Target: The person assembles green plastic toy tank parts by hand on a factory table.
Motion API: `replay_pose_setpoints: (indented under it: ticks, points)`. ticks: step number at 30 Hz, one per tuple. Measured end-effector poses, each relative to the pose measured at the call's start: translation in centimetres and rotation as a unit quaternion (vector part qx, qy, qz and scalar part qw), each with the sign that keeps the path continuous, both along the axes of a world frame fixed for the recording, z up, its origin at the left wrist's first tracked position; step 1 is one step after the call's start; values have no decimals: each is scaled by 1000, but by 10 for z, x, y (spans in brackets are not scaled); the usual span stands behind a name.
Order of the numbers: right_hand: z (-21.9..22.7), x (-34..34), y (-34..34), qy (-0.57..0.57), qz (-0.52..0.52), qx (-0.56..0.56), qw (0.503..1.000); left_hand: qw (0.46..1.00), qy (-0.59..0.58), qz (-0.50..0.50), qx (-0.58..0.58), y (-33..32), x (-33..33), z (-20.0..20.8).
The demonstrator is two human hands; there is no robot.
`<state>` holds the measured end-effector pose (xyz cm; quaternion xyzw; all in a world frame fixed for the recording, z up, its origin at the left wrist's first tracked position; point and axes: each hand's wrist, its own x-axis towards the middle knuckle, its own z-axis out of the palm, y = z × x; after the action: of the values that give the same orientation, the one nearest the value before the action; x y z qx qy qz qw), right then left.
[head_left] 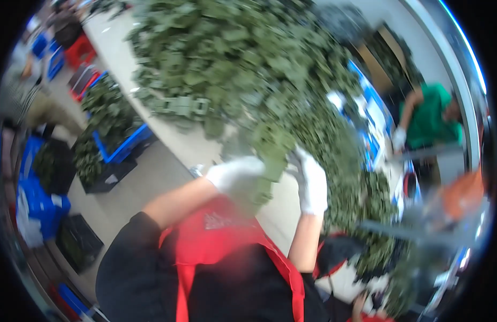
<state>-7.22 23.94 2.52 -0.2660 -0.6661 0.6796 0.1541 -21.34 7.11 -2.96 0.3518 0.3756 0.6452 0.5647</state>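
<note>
A strip of flat, jagged olive-green pieces (272, 144) is held upright in front of my red apron, over the pale tabletop (280, 206). My left hand (235, 174), in a white glove, closes on its left side; motion blurs the fingertips. My right hand (313, 185), gloved the same way, has its fingers bent at the strip's right edge. Just beyond both hands lies a large heap of similar green pieces (227, 59). A straight, block-shaped strip (181, 106) rests at the heap's near left edge. What exactly the pieces are, I cannot tell.
Blue crates (122, 145) filled with green pieces and dark bins (79, 241) stand on the floor at left. A co-worker in green (433, 118) is across the table at right, near a cardboard box (380, 59). Metal bars (409, 233) cross the right side.
</note>
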Motion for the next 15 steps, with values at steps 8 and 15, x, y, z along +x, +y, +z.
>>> replay_pose_setpoints:
  ticks: [8, 15]
  points:
    - [-13, 8, -1, 192, 118, -182, 957, 849, -435, -283, 98, 28, 45, -6]
    - [2, 24, -7, 9, -2, -48, 999, 991, -57, 34, -118, 6, 16, 26]
